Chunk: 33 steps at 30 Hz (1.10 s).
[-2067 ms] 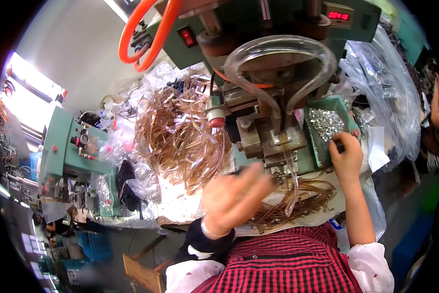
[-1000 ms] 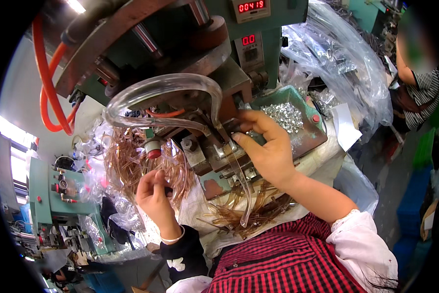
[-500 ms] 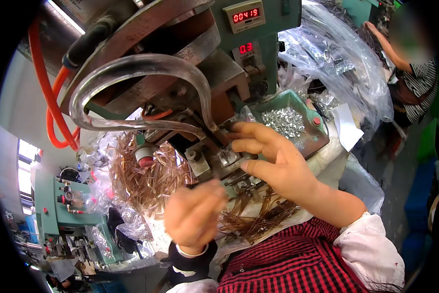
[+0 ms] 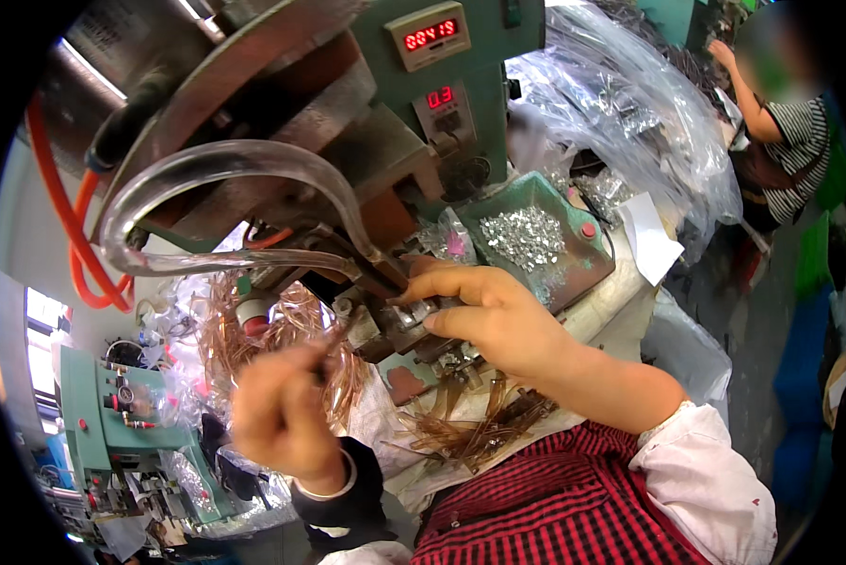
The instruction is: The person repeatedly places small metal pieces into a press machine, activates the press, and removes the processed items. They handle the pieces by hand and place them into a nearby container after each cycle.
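I am looking at the green press machine (image 4: 461,104), the largest thing in view, with its red counters lit and a clear curved guard (image 4: 225,169) arching in front of the head, probably placed there to keep hands out of the working zone. Orange hoses (image 4: 74,245) are looping down its left side.

Right of the head, big clear plastic bags (image 4: 630,122) are lying heaped and holding more stock; I cannot tell its kind through the film. A second person in a striped top (image 4: 790,141) is working beyond them.

A green tray (image 4: 588,259) is sitting tilted beside the machine base, within short reach of the right side, and is holding a heap of small silvery metal pieces (image 4: 527,235).

A pile of thin amber strips (image 4: 272,330) is lying left of the tooling; a smaller fan of them (image 4: 470,428) is spreading over the table edge near my chest.

The right hand (image 4: 498,315) is resting against the tooling block (image 4: 409,320) under the head, fingers narrowed on a small part there; the part is too hidden to name.

The left hand (image 4: 277,414) is blurred, fingers curled near one amber strip end; I cannot tell whether they are gripping it.
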Available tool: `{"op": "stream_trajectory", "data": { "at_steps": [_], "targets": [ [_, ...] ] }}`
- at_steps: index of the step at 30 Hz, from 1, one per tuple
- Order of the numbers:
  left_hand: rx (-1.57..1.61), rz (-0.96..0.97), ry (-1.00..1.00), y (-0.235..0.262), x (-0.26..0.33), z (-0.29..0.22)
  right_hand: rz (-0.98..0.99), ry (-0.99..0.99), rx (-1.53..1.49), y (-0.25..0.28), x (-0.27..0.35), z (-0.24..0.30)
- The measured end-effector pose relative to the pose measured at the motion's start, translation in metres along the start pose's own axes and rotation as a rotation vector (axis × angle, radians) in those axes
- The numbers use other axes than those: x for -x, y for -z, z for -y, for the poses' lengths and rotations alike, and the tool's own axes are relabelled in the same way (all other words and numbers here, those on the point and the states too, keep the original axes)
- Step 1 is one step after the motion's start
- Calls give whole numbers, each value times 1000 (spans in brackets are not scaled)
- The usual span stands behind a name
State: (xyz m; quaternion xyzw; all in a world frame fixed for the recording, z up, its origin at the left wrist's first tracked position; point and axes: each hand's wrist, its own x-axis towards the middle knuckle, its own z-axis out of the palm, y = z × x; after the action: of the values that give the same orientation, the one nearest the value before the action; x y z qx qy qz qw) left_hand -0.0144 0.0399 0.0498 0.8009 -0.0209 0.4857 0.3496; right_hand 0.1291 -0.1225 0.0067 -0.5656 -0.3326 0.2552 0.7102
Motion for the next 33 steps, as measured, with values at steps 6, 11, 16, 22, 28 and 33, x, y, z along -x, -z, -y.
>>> {"op": "stream_trajectory", "data": {
  "at_steps": [6, 11, 16, 22, 28, 33],
  "targets": [
    [-320, 385, -444, -43, 19, -10, -230, 106, 871, 76, 20, -51],
    [-254, 342, -442, -50, 31, 10, -460, 157, 738, 108, 36, -52],
    [-244, 284, -443, -54, 36, 12, -428, 300, 1061, 131, 30, -64],
    [-213, 269, -390, -55, 45, 13, -427, 209, 1262, 106, 40, -72],
    [-299, 207, -198, -16, 79, -11, -494, 146, 937, 100, 41, -87],
    [-844, -244, 174, 64, 74, 13, -552, 129, 684, 97, 35, -78]
  ]
}}
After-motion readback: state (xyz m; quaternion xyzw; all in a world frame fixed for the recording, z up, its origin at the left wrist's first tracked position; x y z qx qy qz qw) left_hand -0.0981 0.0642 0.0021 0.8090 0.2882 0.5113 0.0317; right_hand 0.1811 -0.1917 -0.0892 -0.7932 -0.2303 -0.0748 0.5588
